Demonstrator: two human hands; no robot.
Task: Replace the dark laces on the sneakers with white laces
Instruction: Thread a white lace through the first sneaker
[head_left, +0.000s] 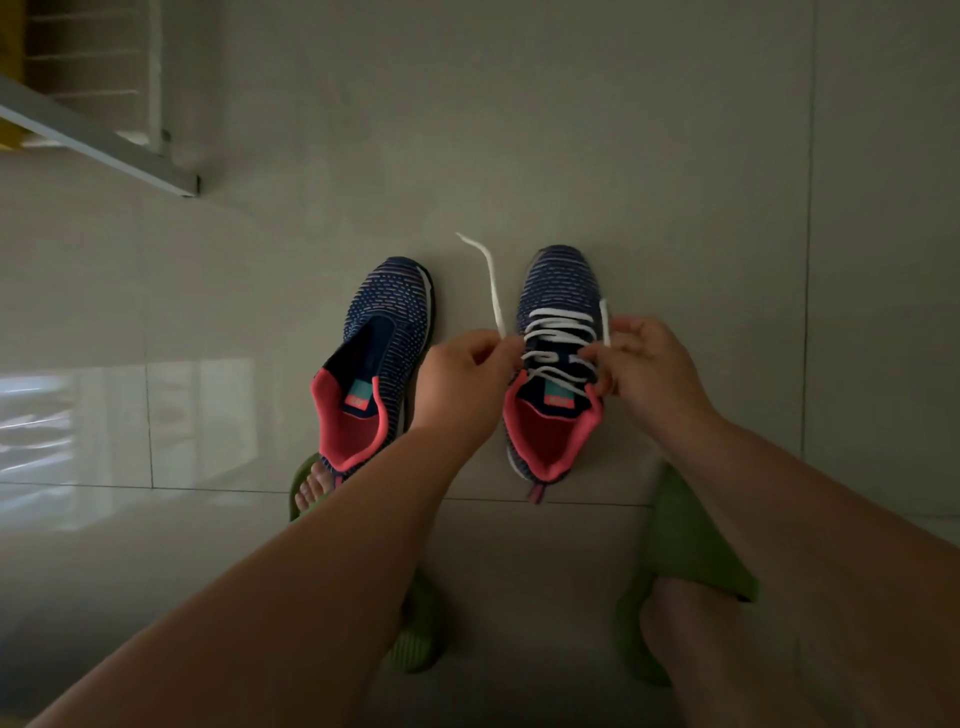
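Two navy knit sneakers with pink lining stand on the tiled floor, toes pointing away from me. The right sneaker (558, 332) has a white lace (558, 327) threaded across its eyelets. My left hand (465, 369) pinches one end of that lace at the sneaker's left side; the loose tail (491, 280) runs up and away over the floor. My right hand (647, 364) pinches the other end at the sneaker's right side, a short tail sticking up by the fingers. The left sneaker (374, 358) carries no lace. No dark lace is in view.
My feet in green slippers (691, 551) rest just behind the sneakers, one left (306, 488), one right. A grey metal frame (104, 140) juts in at the upper left. A bright reflection lies on the glossy tiles (156, 415) at the left.
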